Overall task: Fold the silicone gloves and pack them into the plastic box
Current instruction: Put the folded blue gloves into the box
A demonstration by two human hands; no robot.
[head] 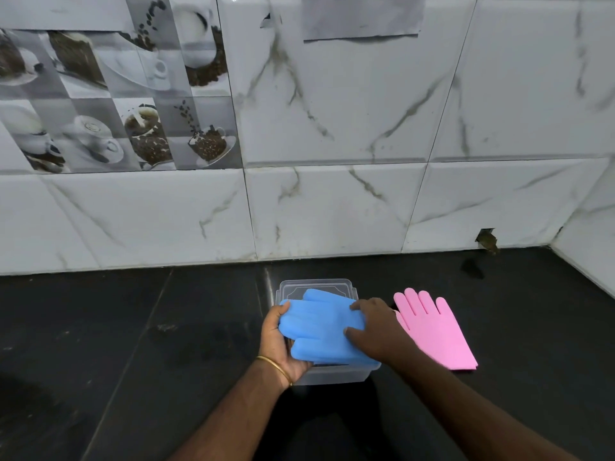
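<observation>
On the dark table (139, 344), head view: clear plastic box (332, 375) sits near the centre, just in front of the tiled wall (366, 201). Box lid (316, 284) lies behind it, far edge visible past the gloves.

Blue silicone gloves (319, 324) lie over the open top of the box, fingers pointing left and away, cuff end at the near right rim. They cover most of the opening; cannot tell how far they have sunk inside.

Left hand (278, 347): fingers curled round the left edge of the blue gloves, thumb on top near the fingertips of the glove, palm against the box's left side. Gold bangle (274, 364) on that wrist.

Right hand (376, 327): laid on the right part of the blue gloves, thumb and fingertips pressing down on the silicone, fingers fairly straight and not wrapped round anything.

Pink silicone gloves (432, 327) lie flat on the table just right of the box, stacked, fingers pointing away toward the wall, partly hidden by the right hand at their left edge.

Wall: white marble-pattern tiles, a panel of coffee-picture tiles (109, 94) upper left, a sheet of paper (362, 15) stuck at top centre, a chipped hole (486, 239) low at right
</observation>
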